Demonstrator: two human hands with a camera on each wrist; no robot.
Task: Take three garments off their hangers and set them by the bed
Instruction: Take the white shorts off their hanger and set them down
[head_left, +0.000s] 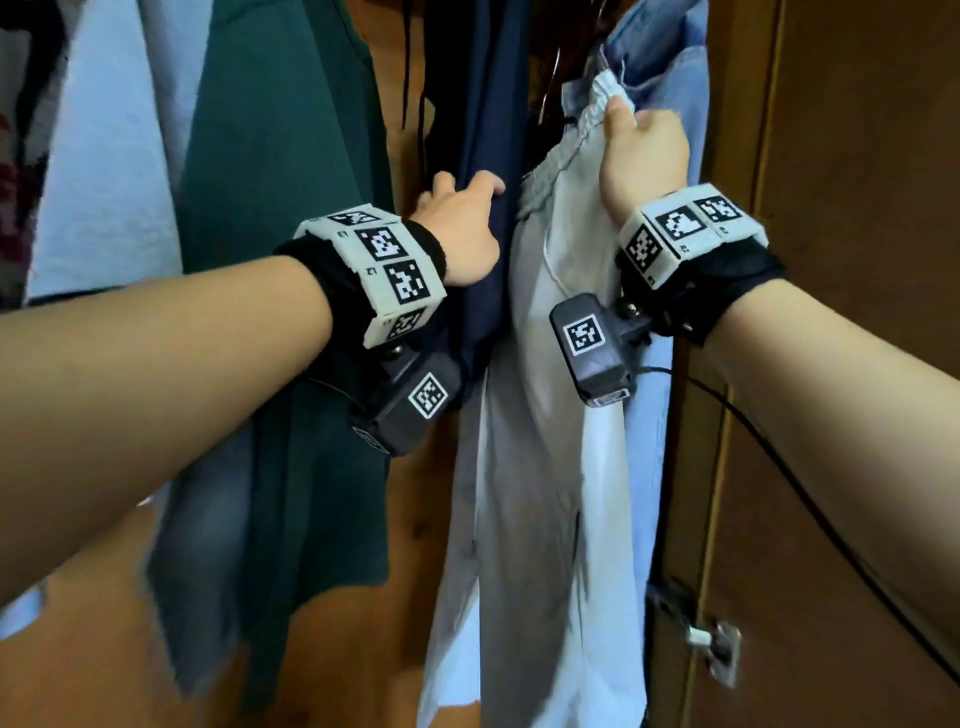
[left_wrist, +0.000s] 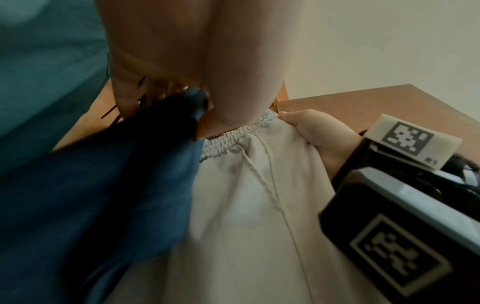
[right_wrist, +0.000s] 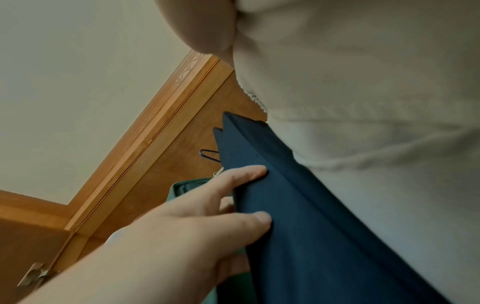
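Two hands: both are raised into an open wardrobe among hanging clothes, seen at the centre of the head view.
Left hand (head_left: 460, 234): at centre frame, it grips a fold of the navy garment (head_left: 480, 171); the right wrist view shows the thumb and a fingertip (right_wrist: 255, 171) pressed on one face of the fold, with the other fingers hidden behind the cloth.
Right hand (head_left: 644, 156): upper right of centre, it pinches the gathered elastic waistband of the pale grey trousers (head_left: 540, 415); the thumb lies on the near side of the band and the fingers curl out of sight behind it.
Navy garment: hangs straight down at upper centre, just left of the pale trousers and touching them along their edge.
Pale grey trousers: hang from upper right of centre down to the bottom edge of the frame; a thin drawstring dangles below the waistband in the left wrist view.
Green garment (head_left: 291, 208): hangs to the left of the navy one, reaching the lower left of the frame.
Light blue shirt (head_left: 670, 67): hangs behind the right hand at the upper right.
White cloth (head_left: 109, 156): at the far upper left.
Hanger: only a thin blue wire loop (right_wrist: 207, 154) shows beside the navy fold in the right wrist view; which garment it carries cannot be told.
Wardrobe door (head_left: 857, 208): brown wood along the right edge, with a metal hinge (head_left: 719, 649) at the lower right.
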